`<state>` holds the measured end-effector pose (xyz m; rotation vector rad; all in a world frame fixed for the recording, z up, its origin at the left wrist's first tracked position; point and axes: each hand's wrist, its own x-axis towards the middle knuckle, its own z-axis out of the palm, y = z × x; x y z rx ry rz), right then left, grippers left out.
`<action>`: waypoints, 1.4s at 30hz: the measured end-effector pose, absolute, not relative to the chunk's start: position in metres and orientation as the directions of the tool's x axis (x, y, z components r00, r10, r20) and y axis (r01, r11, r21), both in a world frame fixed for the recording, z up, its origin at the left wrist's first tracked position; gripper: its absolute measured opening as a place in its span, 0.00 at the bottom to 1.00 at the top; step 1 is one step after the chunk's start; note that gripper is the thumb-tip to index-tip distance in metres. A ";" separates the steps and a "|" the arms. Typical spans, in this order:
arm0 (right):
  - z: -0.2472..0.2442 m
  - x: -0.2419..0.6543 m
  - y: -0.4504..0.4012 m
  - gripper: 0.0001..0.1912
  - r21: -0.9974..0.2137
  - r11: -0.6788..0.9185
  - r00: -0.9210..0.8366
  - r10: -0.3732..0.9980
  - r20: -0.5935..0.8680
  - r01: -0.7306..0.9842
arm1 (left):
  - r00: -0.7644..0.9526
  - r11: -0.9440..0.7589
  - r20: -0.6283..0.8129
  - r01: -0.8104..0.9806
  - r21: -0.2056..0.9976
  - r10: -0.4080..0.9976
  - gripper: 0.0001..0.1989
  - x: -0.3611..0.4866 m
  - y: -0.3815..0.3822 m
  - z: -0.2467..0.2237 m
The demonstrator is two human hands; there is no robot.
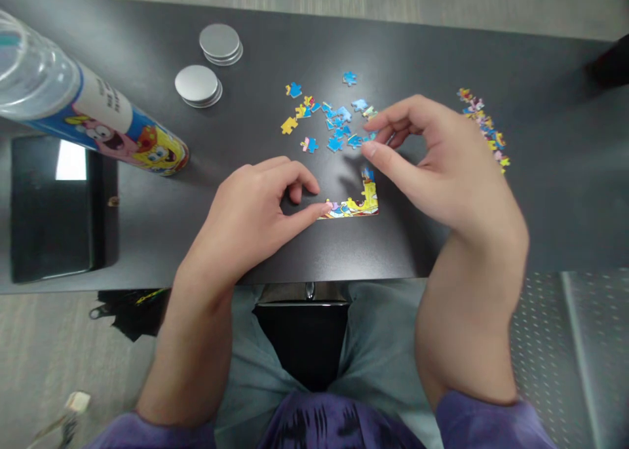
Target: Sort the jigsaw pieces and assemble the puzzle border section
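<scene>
An L-shaped section of joined jigsaw puzzle (369,200), mostly yellow with blue at its upper end, lies near the table's front edge. My left hand (260,206) rests at its left end, the thumb tip touching the pieces and the curled fingers apart from the thumb. Over the right side of the loose blue puzzle pieces (336,143) is my right hand (442,160), raised above the table. Between its thumb and index fingertips shows a small blue puzzle piece (372,136), partly covered by the fingers.
More colourful puzzle pieces (486,126) lie in a row at the right. Two stacks of silver discs (196,84) sit at the back left. A tall cartoon-printed canister (132,131) stands at the left beside a black glossy device (52,213). A dark object (612,65) is at the right edge.
</scene>
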<state>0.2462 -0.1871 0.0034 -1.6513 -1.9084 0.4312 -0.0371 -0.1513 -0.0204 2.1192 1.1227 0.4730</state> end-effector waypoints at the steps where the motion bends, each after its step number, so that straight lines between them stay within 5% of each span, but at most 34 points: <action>1: 0.007 0.251 -0.190 0.07 -0.555 0.180 -0.062 0.972 0.224 0.812 | 0.564 -0.396 0.000 0.579 0.712 0.826 0.06 -0.037 -0.151 -0.020; 5: 0.021 0.270 -0.201 0.11 -0.484 0.164 -0.014 0.954 0.299 0.859 | 0.568 -0.412 0.034 0.553 0.724 0.822 0.05 -0.038 -0.151 -0.022; 12: 0.020 0.267 -0.197 0.13 -0.489 0.163 -0.070 0.977 0.203 0.857 | 0.544 -0.440 0.101 0.542 0.716 0.833 0.08 -0.042 -0.151 -0.030; 19: 0.017 0.271 -0.194 0.14 -0.562 0.100 -0.025 0.990 0.139 0.821 | 0.461 -0.494 0.203 0.694 0.524 0.864 0.28 -0.040 -0.156 -0.039; 27: 0.006 0.294 -0.195 0.15 -0.619 -0.136 0.246 0.965 0.094 0.773 | 0.590 -0.605 0.169 0.704 0.371 0.790 0.32 -0.033 -0.164 -0.041; 35: 0.005 0.279 -0.186 0.07 -0.615 -0.051 0.054 0.998 -0.014 0.787 | 0.536 -0.543 0.136 0.748 0.381 0.833 0.34 -0.034 -0.162 -0.041; 42: -0.021 0.278 -0.182 0.17 -0.572 0.092 -0.031 0.993 0.115 0.815 | 0.564 -0.569 0.133 0.737 0.365 0.815 0.35 -0.036 -0.162 -0.040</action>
